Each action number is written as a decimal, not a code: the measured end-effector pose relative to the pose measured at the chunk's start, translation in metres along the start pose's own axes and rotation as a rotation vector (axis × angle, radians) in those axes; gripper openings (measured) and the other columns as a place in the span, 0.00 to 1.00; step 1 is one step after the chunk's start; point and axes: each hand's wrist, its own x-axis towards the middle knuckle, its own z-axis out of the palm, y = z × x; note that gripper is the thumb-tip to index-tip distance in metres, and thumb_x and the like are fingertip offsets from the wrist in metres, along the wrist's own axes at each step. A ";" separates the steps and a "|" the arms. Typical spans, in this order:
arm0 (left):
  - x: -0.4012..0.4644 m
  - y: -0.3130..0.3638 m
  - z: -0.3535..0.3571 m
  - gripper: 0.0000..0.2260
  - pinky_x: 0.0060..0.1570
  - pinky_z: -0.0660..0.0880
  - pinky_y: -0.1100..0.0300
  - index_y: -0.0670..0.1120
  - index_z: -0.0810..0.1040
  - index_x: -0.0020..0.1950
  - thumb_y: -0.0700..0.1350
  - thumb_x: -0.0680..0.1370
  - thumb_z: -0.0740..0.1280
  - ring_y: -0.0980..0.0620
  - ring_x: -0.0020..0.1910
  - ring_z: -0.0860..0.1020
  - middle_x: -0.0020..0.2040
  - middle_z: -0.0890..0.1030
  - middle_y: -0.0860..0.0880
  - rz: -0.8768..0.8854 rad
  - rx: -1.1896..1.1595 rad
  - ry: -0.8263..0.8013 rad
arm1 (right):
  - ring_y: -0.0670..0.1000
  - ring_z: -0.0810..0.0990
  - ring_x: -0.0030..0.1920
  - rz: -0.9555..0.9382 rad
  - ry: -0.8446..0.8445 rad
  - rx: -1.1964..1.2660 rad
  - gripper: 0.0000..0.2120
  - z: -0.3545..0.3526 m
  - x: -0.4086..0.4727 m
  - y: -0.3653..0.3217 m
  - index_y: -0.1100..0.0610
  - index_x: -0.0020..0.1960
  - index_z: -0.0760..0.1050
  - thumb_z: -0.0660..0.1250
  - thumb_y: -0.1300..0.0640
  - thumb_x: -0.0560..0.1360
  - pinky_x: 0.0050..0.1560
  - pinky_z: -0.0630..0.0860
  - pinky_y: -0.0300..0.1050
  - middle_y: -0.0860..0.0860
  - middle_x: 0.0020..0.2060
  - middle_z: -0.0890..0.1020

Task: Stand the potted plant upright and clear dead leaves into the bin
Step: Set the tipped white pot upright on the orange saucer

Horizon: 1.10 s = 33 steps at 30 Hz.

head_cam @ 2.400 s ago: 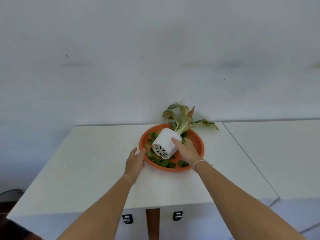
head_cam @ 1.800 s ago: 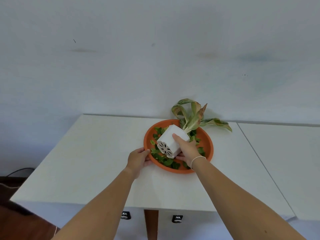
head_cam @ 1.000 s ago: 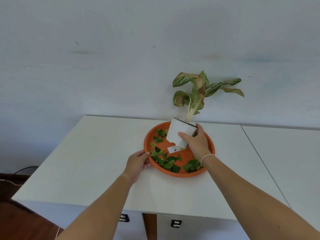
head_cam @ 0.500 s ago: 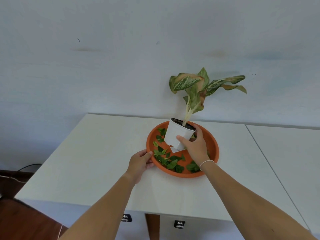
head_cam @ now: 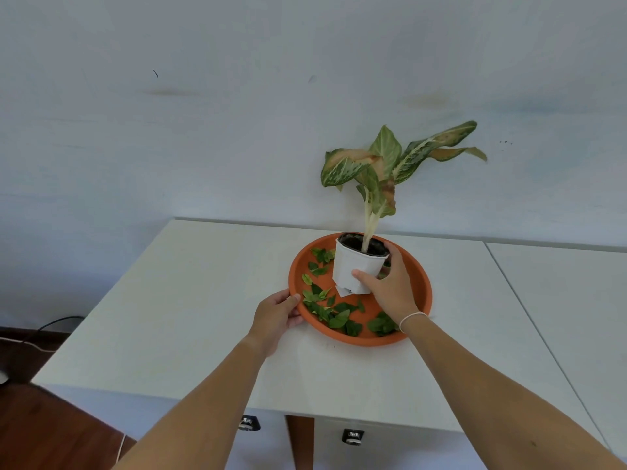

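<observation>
Nearest the camera, two bare forearms reach out over the white table (head_cam: pixel 190 320). The left hand (head_cam: pixel 275 318) grips the near left rim of the orange saucer (head_cam: pixel 419 276), thumb on top of the rim and fingers curled beneath it. The right hand (head_cam: pixel 390 284), with a thin white band (head_cam: pixel 411 317) at the wrist, wraps around the right side of the white pot (head_cam: pixel 353 269), thumb across the front and fingers closed behind. The pot stands nearly upright in the middle of the saucer, dark soil showing at its top. Small green leaves (head_cam: pixel 334 315) lie scattered on the saucer's left and near parts. Farther back, the plant (head_cam: pixel 383 167) rises from the pot, its striped leaves spread toward the pale wall (head_cam: pixel 203 130).
</observation>
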 end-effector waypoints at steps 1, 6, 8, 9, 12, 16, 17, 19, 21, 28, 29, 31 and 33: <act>0.000 0.000 0.000 0.13 0.32 0.81 0.66 0.39 0.76 0.63 0.39 0.80 0.61 0.52 0.37 0.79 0.40 0.80 0.46 0.000 -0.002 0.002 | 0.49 0.71 0.65 -0.005 0.000 -0.009 0.40 0.000 0.000 0.001 0.52 0.74 0.60 0.76 0.57 0.68 0.60 0.70 0.40 0.50 0.70 0.70; 0.001 0.000 0.000 0.13 0.33 0.81 0.66 0.39 0.76 0.63 0.38 0.80 0.61 0.52 0.37 0.78 0.40 0.80 0.46 0.001 -0.007 0.006 | 0.50 0.69 0.69 -0.022 0.005 -0.042 0.41 -0.002 0.000 0.005 0.53 0.74 0.59 0.76 0.58 0.67 0.65 0.68 0.41 0.49 0.70 0.68; 0.002 -0.001 0.000 0.13 0.34 0.81 0.66 0.39 0.76 0.63 0.39 0.80 0.61 0.52 0.38 0.79 0.40 0.80 0.46 0.001 0.002 0.008 | 0.49 0.68 0.70 -0.038 0.005 -0.064 0.41 -0.002 -0.001 0.008 0.53 0.74 0.59 0.76 0.59 0.66 0.68 0.67 0.43 0.49 0.71 0.68; 0.002 -0.002 -0.001 0.13 0.34 0.81 0.65 0.39 0.76 0.63 0.39 0.80 0.61 0.52 0.38 0.79 0.40 0.80 0.46 0.002 0.004 0.008 | 0.49 0.67 0.70 -0.044 0.002 -0.078 0.41 -0.002 -0.003 0.009 0.53 0.74 0.59 0.76 0.59 0.66 0.69 0.67 0.43 0.49 0.71 0.67; 0.003 -0.003 -0.001 0.13 0.37 0.82 0.64 0.39 0.76 0.63 0.39 0.80 0.62 0.52 0.39 0.79 0.41 0.80 0.46 0.006 0.007 0.004 | 0.49 0.66 0.71 -0.066 0.010 -0.105 0.41 -0.001 -0.006 0.010 0.53 0.74 0.59 0.76 0.60 0.66 0.67 0.64 0.38 0.50 0.71 0.65; 0.005 -0.004 -0.002 0.13 0.41 0.83 0.61 0.40 0.76 0.64 0.39 0.80 0.62 0.50 0.41 0.79 0.42 0.80 0.45 0.009 0.017 0.004 | 0.49 0.65 0.71 -0.080 0.038 -0.143 0.41 0.003 -0.011 0.007 0.54 0.74 0.58 0.76 0.61 0.67 0.64 0.62 0.34 0.51 0.71 0.63; 0.005 -0.004 -0.002 0.13 0.40 0.83 0.62 0.40 0.76 0.64 0.39 0.80 0.61 0.50 0.41 0.79 0.42 0.80 0.45 0.011 0.014 -0.001 | 0.50 0.65 0.71 -0.079 0.042 -0.148 0.41 0.003 -0.011 0.008 0.54 0.74 0.58 0.76 0.61 0.67 0.64 0.61 0.34 0.52 0.71 0.63; 0.003 -0.003 -0.002 0.13 0.36 0.82 0.64 0.39 0.76 0.63 0.39 0.80 0.61 0.51 0.39 0.79 0.41 0.80 0.45 0.018 0.000 -0.017 | 0.50 0.66 0.71 -0.084 0.042 -0.161 0.42 0.005 -0.012 0.008 0.54 0.74 0.58 0.76 0.60 0.66 0.64 0.62 0.34 0.52 0.71 0.62; 0.002 -0.002 -0.002 0.12 0.34 0.81 0.65 0.39 0.76 0.63 0.38 0.80 0.61 0.51 0.38 0.78 0.41 0.80 0.45 0.021 -0.009 -0.022 | 0.51 0.66 0.70 -0.089 0.042 -0.178 0.43 0.006 -0.013 0.008 0.54 0.74 0.58 0.76 0.59 0.66 0.63 0.63 0.34 0.52 0.71 0.61; 0.004 -0.003 -0.001 0.12 0.33 0.81 0.66 0.39 0.76 0.63 0.38 0.80 0.61 0.52 0.39 0.78 0.41 0.80 0.45 0.013 -0.015 -0.006 | 0.50 0.67 0.69 -0.115 0.037 -0.241 0.44 0.007 -0.016 0.007 0.52 0.75 0.55 0.76 0.57 0.67 0.61 0.63 0.33 0.52 0.71 0.60; 0.004 -0.003 -0.001 0.12 0.33 0.81 0.66 0.39 0.76 0.63 0.38 0.80 0.61 0.52 0.38 0.78 0.41 0.80 0.45 0.015 -0.014 -0.006 | 0.50 0.67 0.69 -0.116 0.037 -0.243 0.44 0.007 -0.016 0.007 0.52 0.75 0.55 0.76 0.57 0.67 0.61 0.63 0.32 0.52 0.71 0.60; 0.004 -0.003 -0.001 0.12 0.34 0.81 0.65 0.40 0.76 0.62 0.38 0.80 0.61 0.51 0.39 0.79 0.41 0.80 0.45 0.013 -0.013 -0.004 | 0.50 0.67 0.69 -0.117 0.036 -0.245 0.44 0.007 -0.017 0.006 0.52 0.76 0.55 0.76 0.57 0.67 0.61 0.63 0.31 0.52 0.71 0.60; 0.004 -0.003 -0.001 0.12 0.33 0.81 0.65 0.40 0.76 0.62 0.38 0.80 0.61 0.50 0.40 0.79 0.43 0.80 0.44 0.013 -0.020 -0.010 | 0.50 0.67 0.69 -0.116 0.031 -0.251 0.44 0.006 -0.017 0.005 0.52 0.76 0.55 0.76 0.57 0.67 0.61 0.62 0.31 0.52 0.71 0.60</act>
